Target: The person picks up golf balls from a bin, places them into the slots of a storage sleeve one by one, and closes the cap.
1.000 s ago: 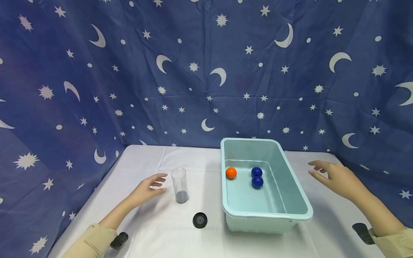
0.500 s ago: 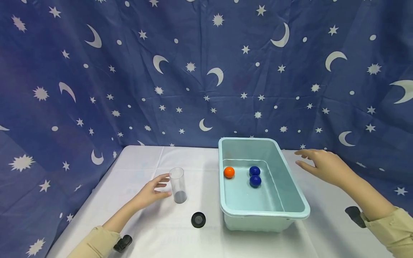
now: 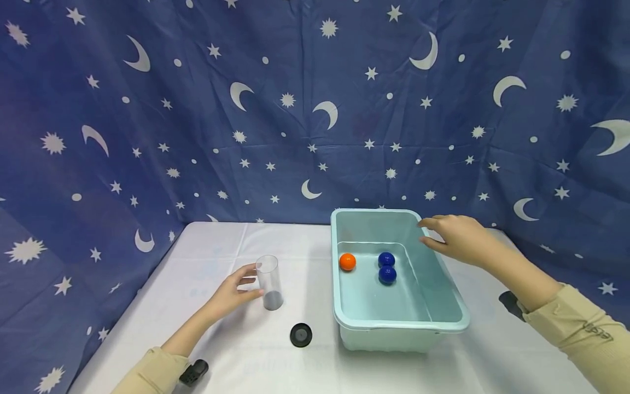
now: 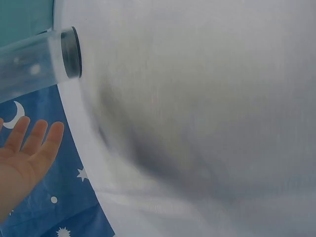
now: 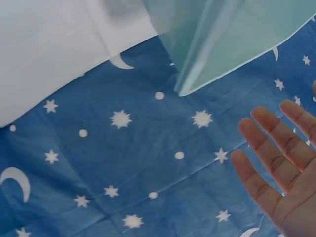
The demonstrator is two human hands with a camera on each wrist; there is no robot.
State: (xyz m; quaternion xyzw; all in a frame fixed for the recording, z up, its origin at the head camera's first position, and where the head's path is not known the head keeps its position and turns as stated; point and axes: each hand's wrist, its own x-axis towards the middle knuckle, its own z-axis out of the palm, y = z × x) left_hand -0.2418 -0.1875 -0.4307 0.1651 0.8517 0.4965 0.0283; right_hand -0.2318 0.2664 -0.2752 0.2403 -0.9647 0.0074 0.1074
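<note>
Clear cylinder stands upright on the tabletop, grey base visible. Left hand at its 9 o'clock, fingers spread, gripping nothing; contact cannot be confirmed. Black disc lies at its 5 o'clock. Bin, at its 3 o'clock, contains one orange ball toward 9 o'clock and two adjoining blue balls near centre. Right hand, fingers relaxed, holding nothing, at the bin's 2 o'clock rim.
</note>
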